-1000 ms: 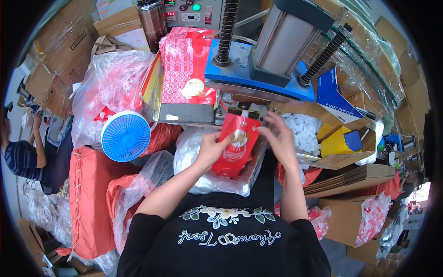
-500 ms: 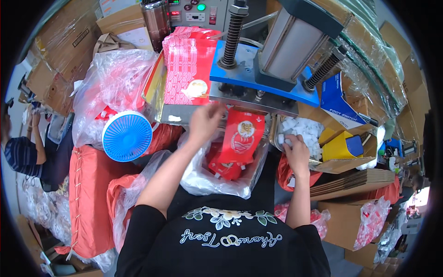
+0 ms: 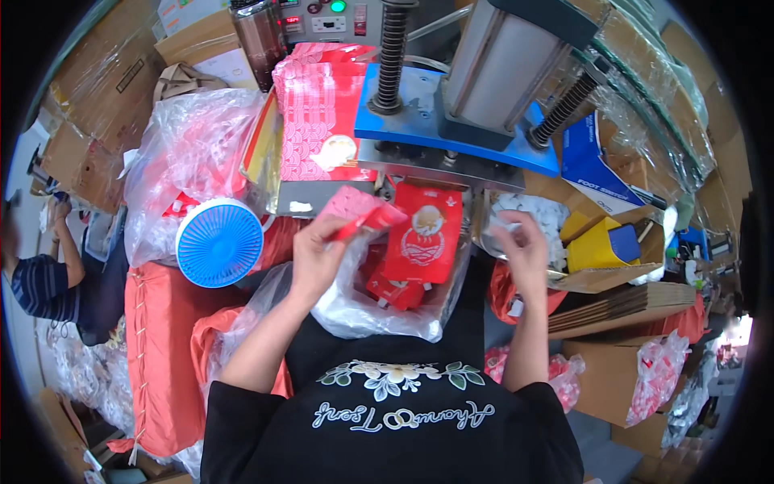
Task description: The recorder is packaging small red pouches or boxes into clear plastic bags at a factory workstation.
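My left hand (image 3: 317, 252) is closed on a red and pink printed pouch (image 3: 355, 208), held tilted in front of the press. A similar red pouch (image 3: 425, 234) with a round pale print hangs at the press's front edge, over a plastic-lined bin (image 3: 379, 323) with more red pouches (image 3: 395, 290) in it. My right hand (image 3: 522, 248) is raised at the near edge of a tray of small white pieces (image 3: 532, 211). Its fingers are curled toward the thumb and slightly blurred; whatever is between them cannot be made out.
The blue press (image 3: 443, 113) with spring posts stands ahead. A stack of red pouches (image 3: 314, 121) lies left of it. A blue fan (image 3: 219, 242) and a filled plastic bag (image 3: 201, 137) are at the left. A yellow container (image 3: 597, 246) sits at the right; another person (image 3: 48, 282) is far left.
My left hand has come back from the press edge toward me and now has a pouch in it. My right hand has lifted off the white pieces.
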A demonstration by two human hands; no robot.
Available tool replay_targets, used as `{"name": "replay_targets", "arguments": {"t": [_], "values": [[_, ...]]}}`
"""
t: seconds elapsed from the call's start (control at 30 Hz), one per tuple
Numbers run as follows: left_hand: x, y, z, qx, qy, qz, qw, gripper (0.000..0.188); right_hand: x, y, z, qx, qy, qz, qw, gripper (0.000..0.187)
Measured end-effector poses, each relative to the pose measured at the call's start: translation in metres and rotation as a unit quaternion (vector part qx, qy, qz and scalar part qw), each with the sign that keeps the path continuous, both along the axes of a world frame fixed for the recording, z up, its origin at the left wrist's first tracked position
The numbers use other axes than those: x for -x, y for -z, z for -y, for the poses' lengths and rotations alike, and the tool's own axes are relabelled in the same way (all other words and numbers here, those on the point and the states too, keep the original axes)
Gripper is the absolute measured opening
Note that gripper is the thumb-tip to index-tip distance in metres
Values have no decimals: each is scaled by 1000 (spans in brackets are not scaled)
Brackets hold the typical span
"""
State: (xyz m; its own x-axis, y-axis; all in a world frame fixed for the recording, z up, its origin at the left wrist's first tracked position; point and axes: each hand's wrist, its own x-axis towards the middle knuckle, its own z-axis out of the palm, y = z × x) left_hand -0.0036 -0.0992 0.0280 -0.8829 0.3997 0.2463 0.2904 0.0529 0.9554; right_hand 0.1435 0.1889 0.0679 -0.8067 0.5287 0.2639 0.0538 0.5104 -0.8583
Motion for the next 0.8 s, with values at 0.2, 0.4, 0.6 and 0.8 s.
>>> {"name": "replay_targets", "arguments": {"t": [0.2, 0.4, 0.6, 0.8], "values": [[-46, 41, -23, 11, 116, 99, 988, 16, 22, -11, 62, -30, -144, 54, 988, 24], [-42, 47, -36, 24, 156, 179, 971, 26, 30, 14, 48, 132, -161, 74, 975, 33], [-22, 23, -84, -82, 68, 345, 933, 27, 19, 4, 4, -162, 56, 73, 982, 33], [-5, 26, -100, -168, 71, 433, 883, 27, -6, 40, -17, -256, 12, 151, 955, 30]]}}
